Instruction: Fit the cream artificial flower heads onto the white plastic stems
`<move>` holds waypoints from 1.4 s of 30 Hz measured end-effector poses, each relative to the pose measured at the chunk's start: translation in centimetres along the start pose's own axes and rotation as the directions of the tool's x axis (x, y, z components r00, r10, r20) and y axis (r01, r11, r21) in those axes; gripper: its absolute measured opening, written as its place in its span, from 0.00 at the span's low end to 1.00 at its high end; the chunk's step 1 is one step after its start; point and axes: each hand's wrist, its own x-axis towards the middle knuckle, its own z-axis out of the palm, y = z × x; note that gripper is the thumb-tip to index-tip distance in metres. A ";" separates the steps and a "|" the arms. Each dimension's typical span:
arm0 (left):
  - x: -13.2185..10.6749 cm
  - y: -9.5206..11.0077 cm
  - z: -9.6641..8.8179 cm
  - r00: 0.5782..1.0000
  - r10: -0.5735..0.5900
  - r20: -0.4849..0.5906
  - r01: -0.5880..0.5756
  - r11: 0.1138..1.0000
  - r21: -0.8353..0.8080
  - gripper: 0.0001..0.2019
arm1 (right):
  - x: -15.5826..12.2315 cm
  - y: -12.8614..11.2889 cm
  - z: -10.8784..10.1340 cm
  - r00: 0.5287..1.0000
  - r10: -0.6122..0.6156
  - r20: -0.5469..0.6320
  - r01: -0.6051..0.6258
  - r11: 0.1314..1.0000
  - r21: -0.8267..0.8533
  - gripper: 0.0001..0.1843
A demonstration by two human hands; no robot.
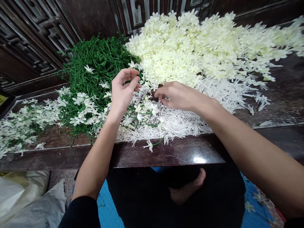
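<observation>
My left hand (124,90) hovers at the front right of a heap of green plastic stems (95,58). Its fingers are curled toward the thumb in a loose pinch, and what lies between them is too small to make out. To its right, my right hand (177,95) is bent down over the white pieces, fingertips drawn together and partly hidden. Between and below both hands lie green stems with white artificial flowers (140,110) on them. Under these spreads a layer of thin white plastic pieces (185,122).
A large heap of cream artificial flower petals (180,47) fills the back right of the dark wooden bench (175,152). More flowered stems (30,120) lie at the left. Carved wooden panels (42,28) rise behind. Pale sacks (30,202) stand on the floor, lower left.
</observation>
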 end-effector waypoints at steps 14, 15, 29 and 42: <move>-0.1 -2.0 0.0 0.989 0.102 0.111 -0.139 0.897 0.419 0.17 | -0.1 -0.1 -0.3 0.999 0.003 0.052 -0.001 0.999 -0.036 0.19; -0.2 -1.9 0.0 0.989 0.078 0.127 -0.127 0.890 0.439 0.18 | -0.1 -0.2 -0.4 0.999 0.014 0.045 -0.013 0.999 -0.031 0.19; 0.1 -0.3 -1.0 0.981 0.019 0.192 -0.128 0.805 0.579 0.12 | -0.3 -1.0 -2.6 0.910 0.251 -0.330 -0.157 0.945 0.285 0.13; -0.3 -0.2 -0.8 0.968 0.065 0.244 -0.203 0.772 0.602 0.10 | -0.2 -0.2 -2.9 0.924 0.361 -0.128 -0.313 0.904 0.291 0.02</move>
